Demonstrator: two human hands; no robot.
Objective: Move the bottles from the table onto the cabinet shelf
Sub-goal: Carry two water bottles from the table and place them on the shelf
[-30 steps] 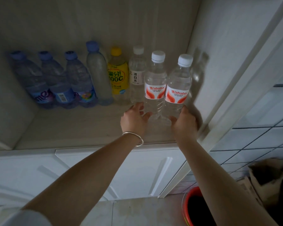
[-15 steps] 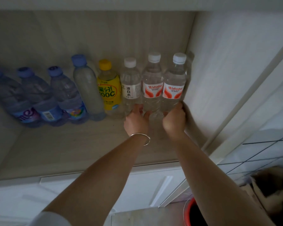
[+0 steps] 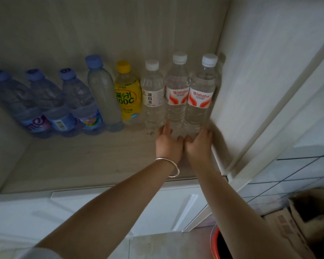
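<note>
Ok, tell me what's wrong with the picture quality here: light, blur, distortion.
Head view: dim, flat light with a greyish cast; the blue-capped bottles at the left lean outward from wide-angle distortion and look soft; the two red-labelled bottles stay readable; faint shadow lies on the cabinet side wall; the cardboard box at the lower right is dark and blurred.

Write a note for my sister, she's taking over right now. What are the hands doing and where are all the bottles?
Left hand: at the base of the left red-label bottle, fingers open around it.
Right hand: at the base of the right red-label bottle, which stands beside the cabinet's side wall.
Done: eight bottles stand in a row at the back of the shelf: three short blue-capped bottles, a taller blue-capped bottle, a yellow bottle, a white-capped bottle and the red-label pair.
Left: let go of the pair. The table is out of view, so check it for more bottles.
</note>
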